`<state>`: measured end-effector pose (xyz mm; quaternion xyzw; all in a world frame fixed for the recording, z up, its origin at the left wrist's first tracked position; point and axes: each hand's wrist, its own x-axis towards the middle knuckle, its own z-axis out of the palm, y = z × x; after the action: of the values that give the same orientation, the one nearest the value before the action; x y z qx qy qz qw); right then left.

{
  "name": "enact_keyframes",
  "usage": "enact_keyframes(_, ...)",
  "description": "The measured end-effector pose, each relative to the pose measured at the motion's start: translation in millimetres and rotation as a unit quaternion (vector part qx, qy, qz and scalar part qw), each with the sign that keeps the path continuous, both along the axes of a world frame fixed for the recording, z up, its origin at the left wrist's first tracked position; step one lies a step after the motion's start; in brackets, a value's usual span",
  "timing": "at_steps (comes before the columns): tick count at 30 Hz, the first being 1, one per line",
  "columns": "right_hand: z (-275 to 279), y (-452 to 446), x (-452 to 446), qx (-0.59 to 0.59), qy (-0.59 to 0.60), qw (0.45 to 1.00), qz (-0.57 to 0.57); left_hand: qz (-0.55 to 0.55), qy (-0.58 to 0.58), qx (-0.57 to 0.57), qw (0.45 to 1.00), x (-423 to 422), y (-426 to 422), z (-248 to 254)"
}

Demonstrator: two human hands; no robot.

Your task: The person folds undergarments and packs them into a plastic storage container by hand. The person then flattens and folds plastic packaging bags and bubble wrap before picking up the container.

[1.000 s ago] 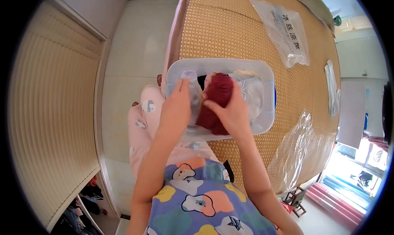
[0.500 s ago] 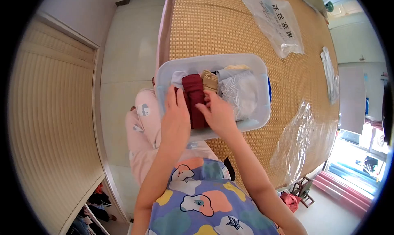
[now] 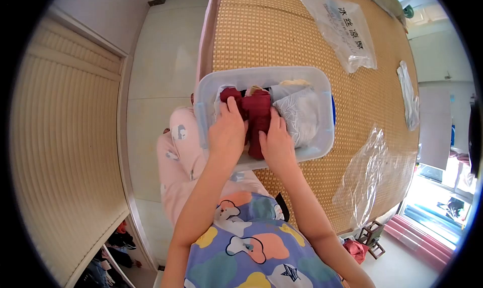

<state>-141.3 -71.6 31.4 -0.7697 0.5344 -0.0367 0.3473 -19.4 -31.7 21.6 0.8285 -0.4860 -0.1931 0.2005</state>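
Observation:
A translucent plastic storage bin holds folded clothes. My left hand reaches into its left part, fingers curled over a dark red rolled garment. Beside it lies another dark red folded garment, gripped by my right hand with the fingers along its right side and the thumb near its lower part. A tan garment peeks out behind the dark red fabric, mostly hidden. To the right sits a pale grey garment with a white line pattern. The undersides of the clothes are hidden.
The bin stands on a woven mat near the bed's left edge. A printed plastic bag, a clear plastic bag and a white folded item lie on the mat. A slatted door is at left, a small stool lower right.
Both hands have shifted slightly right. The dark red folded garment has moved right and now covers most of the tan one. The left dark red roll shows more plainly under my left fingers.

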Motion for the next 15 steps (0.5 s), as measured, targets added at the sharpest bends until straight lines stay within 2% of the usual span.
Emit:
enact_keyframes(1,2,0,1,0.053,0.032,0.998,-0.003,-0.012,-0.029,0.005,0.999,0,-2,-6)
enact_keyframes(3,-8,5,2,0.007,0.017,1.0,0.008,-0.034,-0.089,0.012,0.995,2,-7,-17)
enact_keyframes(6,-28,9,-1,-0.068,-0.001,0.997,0.026,0.004,0.02,0.046,0.999,14,7,-6)
enact_keyframes(7,-33,11,-2,-0.094,-0.007,0.995,0.031,-0.018,0.006,0.053,0.998,14,12,-1)
enact_keyframes(10,-39,7,13,-0.044,-0.031,0.998,0.021,-0.058,-0.028,0.061,0.996,11,26,5)
enact_keyframes(13,-55,-1,21,-0.029,-0.114,0.984,0.132,-0.058,-0.037,0.054,0.996,9,28,-3)
enact_keyframes(14,-56,4,21,-0.072,-0.107,0.977,0.171,-0.052,-0.032,0.059,0.996,11,30,-4)
enact_keyframes(15,-56,6,18,-0.065,-0.108,0.978,0.164,-0.044,-0.027,0.065,0.997,10,30,-4)
